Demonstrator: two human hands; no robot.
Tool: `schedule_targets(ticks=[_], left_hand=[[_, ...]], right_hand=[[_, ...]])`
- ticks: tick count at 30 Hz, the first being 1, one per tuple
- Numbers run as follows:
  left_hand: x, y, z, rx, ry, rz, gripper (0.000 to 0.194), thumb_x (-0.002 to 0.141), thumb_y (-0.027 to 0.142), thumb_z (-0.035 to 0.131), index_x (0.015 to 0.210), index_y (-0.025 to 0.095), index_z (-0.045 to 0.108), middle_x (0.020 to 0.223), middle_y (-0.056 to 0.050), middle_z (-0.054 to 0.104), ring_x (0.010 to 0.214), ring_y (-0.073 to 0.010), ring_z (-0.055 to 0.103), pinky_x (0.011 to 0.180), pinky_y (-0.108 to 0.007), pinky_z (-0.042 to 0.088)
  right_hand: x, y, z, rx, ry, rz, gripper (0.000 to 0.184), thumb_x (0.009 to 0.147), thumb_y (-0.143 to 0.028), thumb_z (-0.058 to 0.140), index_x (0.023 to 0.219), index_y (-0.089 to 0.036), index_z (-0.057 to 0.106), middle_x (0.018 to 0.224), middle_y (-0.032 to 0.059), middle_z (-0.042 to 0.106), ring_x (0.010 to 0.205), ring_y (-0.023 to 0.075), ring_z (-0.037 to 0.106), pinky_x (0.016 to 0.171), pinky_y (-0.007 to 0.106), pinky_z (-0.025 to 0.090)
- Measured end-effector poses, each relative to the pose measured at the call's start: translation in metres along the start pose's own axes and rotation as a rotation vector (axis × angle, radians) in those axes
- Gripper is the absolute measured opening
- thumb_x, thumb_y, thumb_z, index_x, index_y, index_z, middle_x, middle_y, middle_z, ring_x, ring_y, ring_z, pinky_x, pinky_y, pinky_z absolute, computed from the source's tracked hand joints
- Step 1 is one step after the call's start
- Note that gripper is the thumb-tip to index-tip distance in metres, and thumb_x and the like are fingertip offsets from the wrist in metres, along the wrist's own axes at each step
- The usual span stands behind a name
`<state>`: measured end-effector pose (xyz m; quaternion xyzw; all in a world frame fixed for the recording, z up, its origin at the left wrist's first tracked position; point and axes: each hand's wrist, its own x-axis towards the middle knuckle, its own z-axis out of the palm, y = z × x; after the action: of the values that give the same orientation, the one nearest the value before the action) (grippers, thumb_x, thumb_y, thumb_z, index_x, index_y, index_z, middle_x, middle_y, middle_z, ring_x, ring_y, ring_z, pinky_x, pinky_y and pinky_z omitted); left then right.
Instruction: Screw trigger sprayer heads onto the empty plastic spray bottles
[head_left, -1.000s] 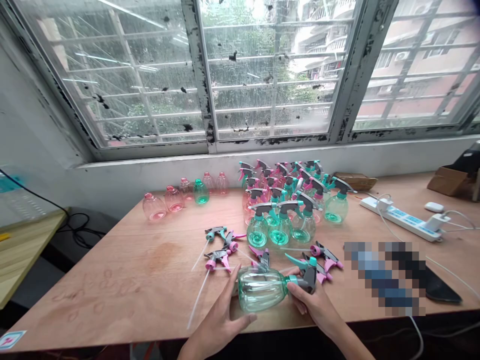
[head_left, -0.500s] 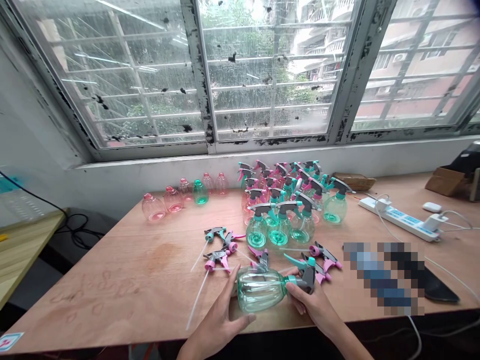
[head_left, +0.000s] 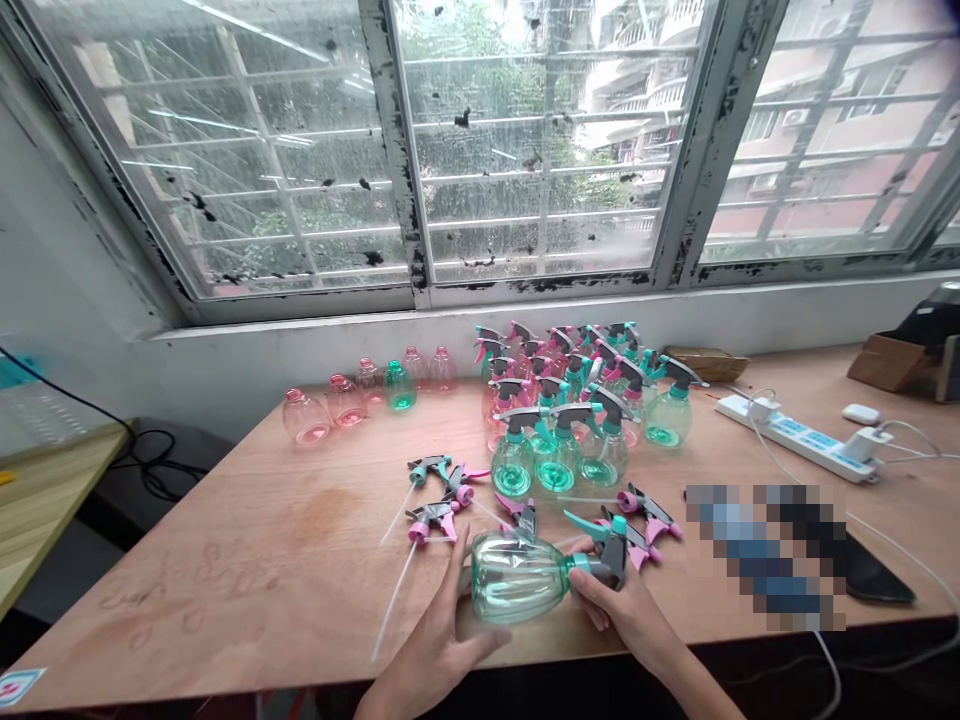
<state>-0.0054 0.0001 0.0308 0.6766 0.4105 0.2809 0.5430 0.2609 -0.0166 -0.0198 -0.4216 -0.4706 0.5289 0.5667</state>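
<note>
A clear green spray bottle (head_left: 517, 577) lies on its side in the air above the table's front edge, its base to the left. My right hand (head_left: 616, 598) is closed around its neck, just below the grey and teal trigger head (head_left: 613, 550). At the base, my left hand (head_left: 442, 625) is loosely cupped with thumb and index finger spread; its other fingers are partly hidden. Behind the bottle lie loose pink and grey trigger heads (head_left: 435, 520) with white tubes, and a teal one (head_left: 429, 468). More lie by my right hand, including a pink one (head_left: 651, 512).
Several spray bottles with heads fitted (head_left: 556, 470) stand grouped at the back middle. Headless pink bottles (head_left: 306, 418) and a green one (head_left: 400, 388) stand at the back left. To the right are a white power strip (head_left: 799, 440), a cardboard box (head_left: 889, 362) and a partly blurred dark object (head_left: 874, 575).
The bottle has turned or shifted very slightly between my hands. Both hands keep nearly the same position, and the things on the table have not moved.
</note>
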Motion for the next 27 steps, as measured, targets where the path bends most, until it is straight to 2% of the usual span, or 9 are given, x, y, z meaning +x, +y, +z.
schedule_targets(ticks=[3, 6, 9, 13, 16, 20, 24, 27], left_hand=[[0.0, -0.001, -0.002, -0.004, 0.008, -0.015, 0.108, 0.085, 0.032, 0.076, 0.165, 0.029, 0.004, 0.169, -0.005, 0.031, 0.157, -0.0295, 0.023, 0.13, -0.044, 0.014], [0.0, -0.005, -0.003, 0.046, 0.026, 0.007, 0.102, 0.085, 0.036, 0.077, 0.165, 0.029, 0.014, 0.171, -0.004, 0.026, 0.159, -0.0312, 0.016, 0.131, -0.046, 0.011], [0.0, -0.007, -0.002, 0.045, 0.011, 0.034, 0.102, 0.088, 0.031, 0.075, 0.165, 0.031, 0.008, 0.172, -0.004, 0.024, 0.16, -0.0294, 0.013, 0.131, -0.045, 0.012], [0.001, -0.006, 0.0, 0.022, 0.0, 0.061, 0.099, 0.094, 0.029, 0.067, 0.165, 0.032, -0.001, 0.171, -0.004, 0.028, 0.159, -0.027, 0.017, 0.13, -0.044, 0.018], [0.001, -0.003, 0.0, 0.025, -0.011, 0.038, 0.103, 0.092, 0.026, 0.069, 0.165, 0.031, -0.003, 0.168, -0.005, 0.033, 0.158, -0.0264, 0.021, 0.129, -0.043, 0.02], [0.001, -0.005, -0.002, 0.007, -0.01, -0.009, 0.109, 0.086, 0.027, 0.076, 0.165, 0.03, 0.001, 0.167, -0.005, 0.037, 0.155, -0.0285, 0.03, 0.13, -0.044, 0.019], [0.001, -0.012, -0.004, 0.009, 0.001, 0.008, 0.103, 0.085, 0.034, 0.077, 0.165, 0.029, 0.012, 0.171, -0.004, 0.028, 0.157, -0.0305, 0.024, 0.13, -0.045, 0.015], [0.002, -0.012, -0.004, 0.008, -0.008, 0.018, 0.102, 0.087, 0.037, 0.076, 0.165, 0.031, 0.01, 0.17, -0.005, 0.03, 0.155, -0.03, 0.028, 0.13, -0.045, 0.017]], right_hand=[[0.0, 0.001, -0.001, -0.011, -0.009, 0.003, 0.039, 0.09, -0.052, 0.074, 0.101, -0.021, 0.053, 0.055, -0.0075, 0.056, 0.042, 0.0087, 0.039, 0.044, 0.023, 0.027], [0.0, 0.002, -0.001, -0.012, -0.013, 0.002, 0.038, 0.09, -0.052, 0.074, 0.1, -0.021, 0.053, 0.054, -0.0081, 0.055, 0.042, 0.0087, 0.038, 0.044, 0.023, 0.027], [0.001, 0.003, -0.001, -0.009, -0.013, 0.002, 0.038, 0.09, -0.052, 0.074, 0.1, -0.021, 0.053, 0.054, -0.0079, 0.055, 0.042, 0.009, 0.039, 0.044, 0.023, 0.027], [0.0, 0.004, -0.002, -0.009, -0.031, -0.002, 0.039, 0.09, -0.053, 0.073, 0.101, -0.022, 0.052, 0.054, -0.0078, 0.056, 0.042, 0.0098, 0.04, 0.044, 0.023, 0.027], [0.0, 0.004, -0.002, -0.003, -0.032, -0.001, 0.038, 0.091, -0.051, 0.073, 0.101, -0.022, 0.051, 0.052, -0.009, 0.055, 0.042, 0.0097, 0.041, 0.044, 0.023, 0.026], [0.0, 0.004, -0.001, 0.02, -0.027, -0.01, 0.037, 0.091, -0.05, 0.073, 0.101, -0.021, 0.052, 0.052, -0.0091, 0.054, 0.041, 0.0093, 0.04, 0.045, 0.023, 0.028], [0.001, 0.003, 0.0, 0.03, -0.016, -0.003, 0.038, 0.09, -0.051, 0.074, 0.101, -0.021, 0.054, 0.054, -0.008, 0.056, 0.042, 0.0096, 0.041, 0.045, 0.023, 0.03], [0.0, 0.001, 0.0, 0.035, -0.01, -0.003, 0.038, 0.089, -0.051, 0.075, 0.1, -0.021, 0.055, 0.054, -0.0078, 0.056, 0.042, 0.0093, 0.041, 0.044, 0.023, 0.032]])
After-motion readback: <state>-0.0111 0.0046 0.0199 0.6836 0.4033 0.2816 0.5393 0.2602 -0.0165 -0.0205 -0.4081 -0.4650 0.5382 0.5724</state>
